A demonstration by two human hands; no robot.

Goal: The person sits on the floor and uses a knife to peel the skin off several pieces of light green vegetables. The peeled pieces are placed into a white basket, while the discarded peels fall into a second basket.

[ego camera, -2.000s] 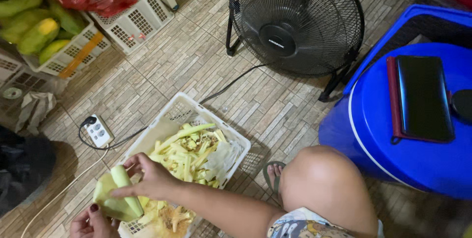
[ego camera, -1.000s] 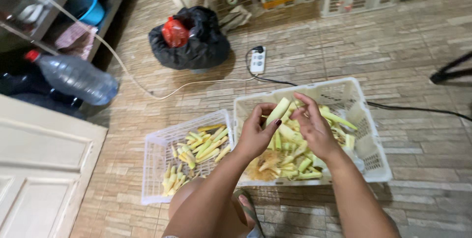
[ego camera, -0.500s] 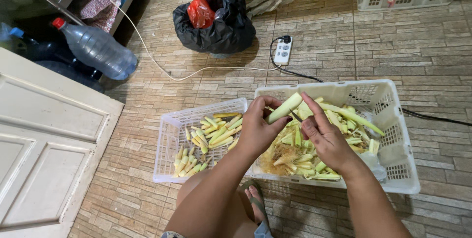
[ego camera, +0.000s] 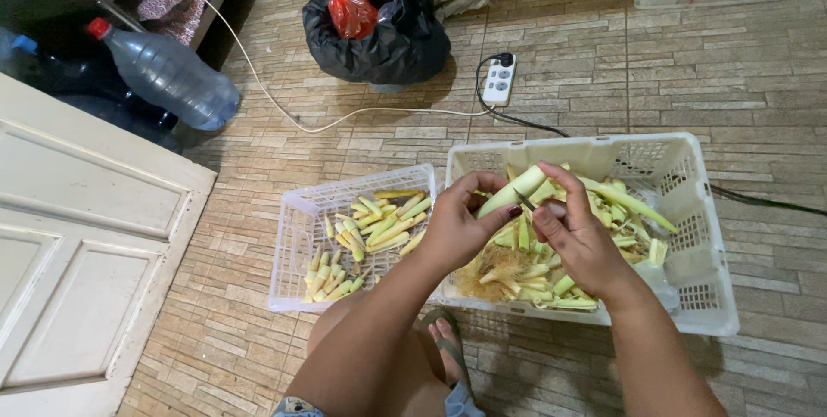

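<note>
Left hand (ego camera: 455, 229) closed around the lower part of a pale green husked ear (ego camera: 513, 193), fingers curled over it, thumb on top. Right hand (ego camera: 579, 240) also closed, pinching the ear's upper part between thumb and fingers, with a small dark blade (ego camera: 524, 200) showing between the two hands; which hand grips the blade, cannot tell. Ear tilted, tip pointing up and right, held above the left half of the big crate (ego camera: 689, 292).

Inside that crate: a heap of green husks (ego camera: 625, 202), trimmings and brownish silk. Just beside its left wall, touching or nearly so, a smaller white crate (ego camera: 293, 236) holding peeled baby corn (ego camera: 379, 226), mostly toward its right and near sides. Below the hands, between the crates' near edges, a bare knee and a foot in a sandal (ego camera: 448, 348).

Farther out on the tiled floor: a white power strip (ego camera: 498, 79) with cords, past the big crate's far edge. Left of the strip, a black trash bag (ego camera: 392, 34) with a red bag (ego camera: 351, 10) on top. At the far left, a large plastic bottle (ego camera: 168, 77) with a red cap, lying tilted, and a cream panelled door (ego camera: 77, 236) near the left edge.
</note>
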